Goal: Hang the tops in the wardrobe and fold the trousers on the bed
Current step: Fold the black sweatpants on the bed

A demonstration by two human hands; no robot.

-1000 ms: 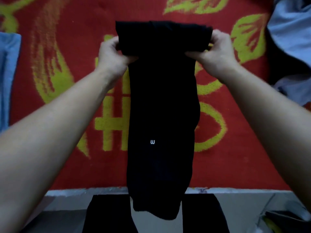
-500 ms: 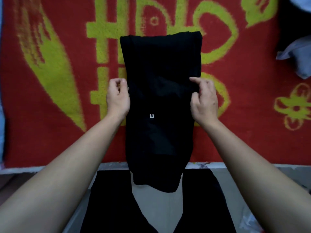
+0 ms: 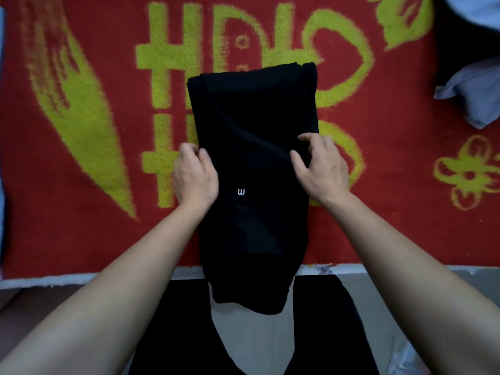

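Blanket (image 3: 378, 226), left hand (image 3: 194, 177), right hand (image 3: 322, 171) pinching trousers (image 3: 257, 109)

A red fleecy blanket (image 3: 378, 226) shows yellow-green leaves, a flower and large characters. A pale strip (image 3: 81, 279) runs along its near edge. Below that lies grey floor (image 3: 251, 345).

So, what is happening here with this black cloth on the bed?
A person is folding black trousers on a bed covered by a red blanket. The left hand grips the trousers' left edge, and the right hand pinches the fabric near the right edge, both about halfway along. The far part looks doubled over on the blanket, while the near end hangs over the bed's edge. A light blue garment lies apart at the far right.
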